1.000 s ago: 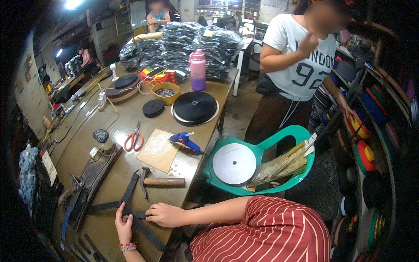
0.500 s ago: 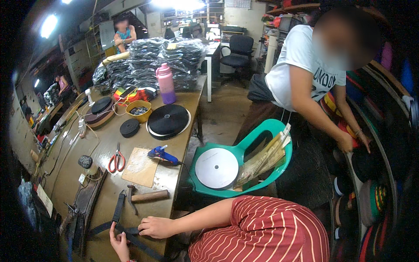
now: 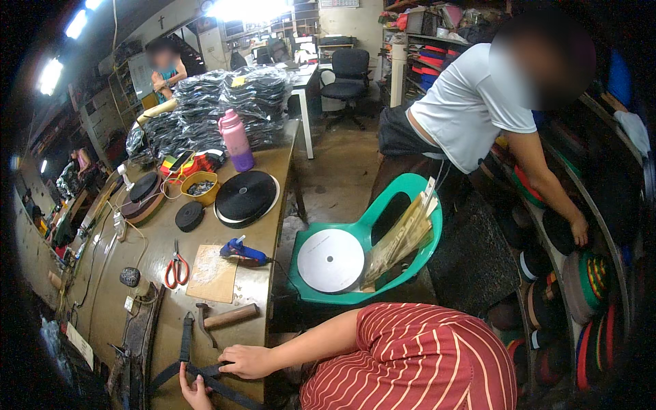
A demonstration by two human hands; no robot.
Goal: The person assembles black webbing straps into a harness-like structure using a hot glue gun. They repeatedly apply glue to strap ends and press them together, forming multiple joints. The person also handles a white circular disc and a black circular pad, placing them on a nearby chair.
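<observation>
While the black strapping [image 3: 186,339] lies at the near end of the bench [image 3: 109,287], we've got our right hand [image 3: 244,361] curled over it, though honestly we can't tell if it's gripping. Our left hand [image 3: 195,391] is loosely spread, index tip touching the strapping. Hammer [image 3: 231,316]'s just beside, toward the bench's right edge.

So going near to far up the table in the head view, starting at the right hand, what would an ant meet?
Right hand → hammer → blue glue gun → big black roll → pink-and-purple bottle.
</observation>
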